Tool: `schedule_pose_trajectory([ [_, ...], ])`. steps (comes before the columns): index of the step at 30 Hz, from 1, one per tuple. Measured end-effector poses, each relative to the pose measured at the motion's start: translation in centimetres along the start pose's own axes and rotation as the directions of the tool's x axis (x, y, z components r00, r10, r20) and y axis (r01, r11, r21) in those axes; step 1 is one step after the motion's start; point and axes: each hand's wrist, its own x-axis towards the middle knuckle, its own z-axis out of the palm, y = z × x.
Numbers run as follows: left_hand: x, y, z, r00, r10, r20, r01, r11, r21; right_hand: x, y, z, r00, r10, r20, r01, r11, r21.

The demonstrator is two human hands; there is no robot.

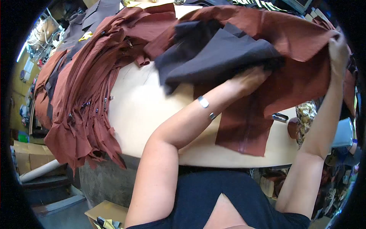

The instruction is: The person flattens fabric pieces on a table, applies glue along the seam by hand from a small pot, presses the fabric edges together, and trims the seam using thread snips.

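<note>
Dark-grey cloth sheet (221, 57), 1 o'clock over the cream worktop (133, 110), long axis running 8 to 2 o'clock; blurred left hand (251, 80) at its lower edge, grip indeterminable. Rust-brown cloth panel (295, 76), 2 o'clock, one end pointing to 6, edge grasped by the right hand (338, 51).

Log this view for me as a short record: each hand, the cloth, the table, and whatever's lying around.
left hand: blurred, at the underside of the dark cloth, fingers partly hidden; grip unclear
right hand: gripping an edge of the reddish-brown cloth, raised at the far right
dark cloth: bunched, in front of the reddish-brown cloth
table: pale top
left side of table: heap of reddish-brown pieces, some with zips, draped over the near edge
left wrist: silvery cuff
</note>
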Motion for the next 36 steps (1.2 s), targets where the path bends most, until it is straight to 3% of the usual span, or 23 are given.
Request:
schedule_pose_trajectory([
  [1,0.9,0.0,0.6,0.994,0.112,0.020,-0.112,0.994,0.011,0.7,1.5,-1.7,0.999,-0.002,-0.051,-0.001,0.998,-0.067],
  [2,2.0,2.4,-2.2,0.969,-0.103,0.225,0.164,0.947,-0.276,0.5,1.8,-3.5,0.994,-0.050,-0.094,0.045,0.998,-0.054],
  [3,2.2,2.9,-3.4,0.978,-0.069,0.197,0.127,0.944,-0.303,0.3,1.9,-5.4,0.984,-0.120,-0.135,0.117,0.993,-0.025],
  [5,2.1,1.7,-5.2,0.976,0.155,0.152,-0.146,0.987,-0.066,-1.3,1.3,-8.4,0.960,-0.248,-0.128,0.260,0.962,0.080],
  [6,1.7,0.5,-6.6,0.923,0.340,0.180,-0.373,0.907,0.198,-2.7,0.9,-9.2,0.958,-0.278,-0.073,0.286,0.946,0.154],
  [7,0.6,0.1,-8.6,0.912,0.370,0.177,-0.404,0.887,0.226,-4.2,0.2,-9.8,0.964,-0.264,0.023,0.251,0.937,0.243],
  [8,-0.7,0.0,-11.4,0.904,0.328,0.274,-0.400,0.876,0.271,-6.2,0.1,-10.2,0.970,-0.150,0.192,0.088,0.951,0.298],
  [9,-1.8,0.7,-14.2,0.910,0.076,0.408,-0.234,0.906,0.353,-9.5,-1.2,-10.4,0.956,-0.197,0.216,0.076,0.880,0.468],
  [10,-3.1,0.5,-16.9,0.888,-0.026,0.460,-0.208,0.868,0.451,-12.9,-2.5,-10.7,0.939,-0.244,0.241,0.044,0.782,0.622],
  [11,-4.1,1.7,-19.4,0.861,-0.255,0.441,-0.041,0.829,0.558,-15.7,-4.6,-11.3,0.879,-0.329,0.345,-0.077,0.616,0.784],
  [12,-5.4,1.7,-21.8,0.884,-0.217,0.414,-0.050,0.837,0.544,-17.4,-7.5,-12.3,0.740,-0.454,0.497,-0.307,0.430,0.849],
  [14,-7.5,2.8,-25.7,0.871,-0.423,0.250,0.128,0.686,0.716,-20.0,-11.3,-12.9,0.492,-0.621,0.610,-0.618,0.245,0.747],
  [16,-9.6,0.8,-30.4,0.876,-0.443,0.192,0.116,0.579,0.807,-21.9,-12.0,-11.9,0.486,-0.667,0.565,-0.615,0.198,0.763],
  [19,-13.0,-3.7,-36.8,0.793,-0.603,-0.089,0.328,0.299,0.896,-23.1,-11.9,-10.4,0.533,-0.622,0.574,-0.581,0.224,0.782],
  [22,-13.8,-2.9,-34.0,0.897,-0.372,-0.240,0.268,0.024,0.963,-23.8,-11.4,-9.0,0.609,-0.512,0.606,-0.527,0.309,0.792],
  [23,-12.4,-1.6,-31.4,0.874,-0.406,-0.266,0.342,0.127,0.931,-24.2,-11.2,-8.6,0.627,-0.493,0.603,-0.514,0.321,0.796],
  [25,-10.5,0.6,-24.4,0.968,-0.213,-0.130,0.228,0.545,0.807,-24.6,-11.3,-8.3,0.617,-0.482,0.622,-0.506,0.363,0.783],
  [27,-9.1,2.1,-17.3,0.996,-0.079,0.047,0.018,0.667,0.745,-24.3,-11.5,-8.3,0.578,-0.504,0.641,-0.496,0.407,0.767],
  [28,-9.1,2.2,-13.6,0.986,-0.152,0.073,0.062,0.728,0.683,-24.2,-11.6,-8.2,0.559,-0.514,0.651,-0.485,0.433,0.759],
  [30,-9.2,1.5,-7.7,0.921,-0.364,0.141,0.167,0.694,0.700,-24.3,-11.9,-7.7,0.627,-0.514,0.585,-0.379,0.455,0.806],
  [31,-9.8,-0.2,-5.9,0.951,-0.289,0.111,0.126,0.689,0.714,-24.3,-11.9,-7.6,0.665,-0.518,0.539,-0.302,0.473,0.828],
  [34,-9.7,-3.0,-6.0,0.883,-0.467,0.035,0.288,0.600,0.746,-24.3,-11.0,-7.1,0.705,-0.497,0.506,-0.239,0.505,0.829],
  [36,-10.8,-4.4,-6.9,0.965,-0.259,-0.023,0.214,0.739,0.639,-24.3,-10.1,-7.0,0.713,-0.437,0.549,-0.314,0.502,0.806],
])
